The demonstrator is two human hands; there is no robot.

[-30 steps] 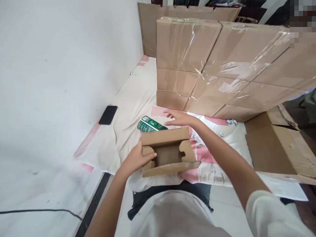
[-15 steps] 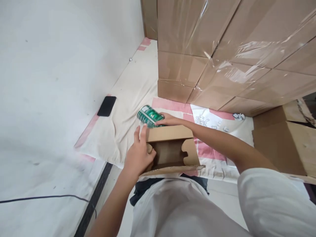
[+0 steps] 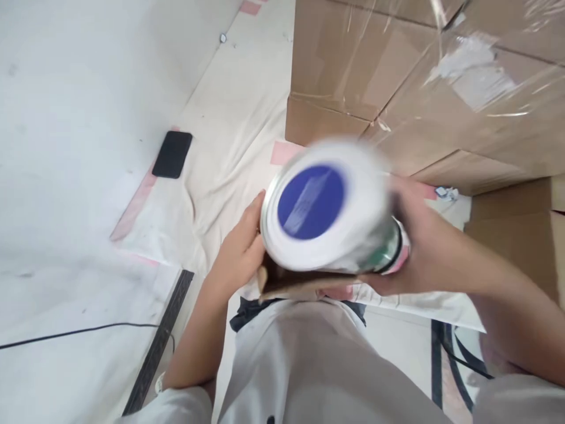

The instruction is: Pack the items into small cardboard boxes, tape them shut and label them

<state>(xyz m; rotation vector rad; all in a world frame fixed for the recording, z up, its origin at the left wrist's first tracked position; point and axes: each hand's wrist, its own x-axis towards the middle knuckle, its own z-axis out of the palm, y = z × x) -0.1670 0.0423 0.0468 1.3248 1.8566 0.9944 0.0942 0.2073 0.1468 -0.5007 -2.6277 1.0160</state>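
Note:
A large can [image 3: 313, 203], blurred by motion, is tilted over a small cardboard box [image 3: 304, 285]. Its white end with a blue disc faces me, and some green shows on its side. My right hand [image 3: 408, 235] is closed around the can's far right side, with its fingers partly hidden. My left hand [image 3: 241, 253] grips the left end of the box, its fingertips close to the can's rim. The can hides most of the box; only the near flap and left corner show.
Plastic-wrapped cardboard cartons [image 3: 353, 70] stand at the back right. A black phone [image 3: 173, 154] lies on the cream cloth [image 3: 229, 153] at the left, near the white wall [image 3: 75, 147]. An open carton [image 3: 512, 235] sits at the right. A black cable [image 3: 88, 330] runs at the lower left.
My right hand has lifted the can from the cloth beyond the box and swung it over the box, nearer to me. My left hand stays at the box's left end. The view has shifted slightly.

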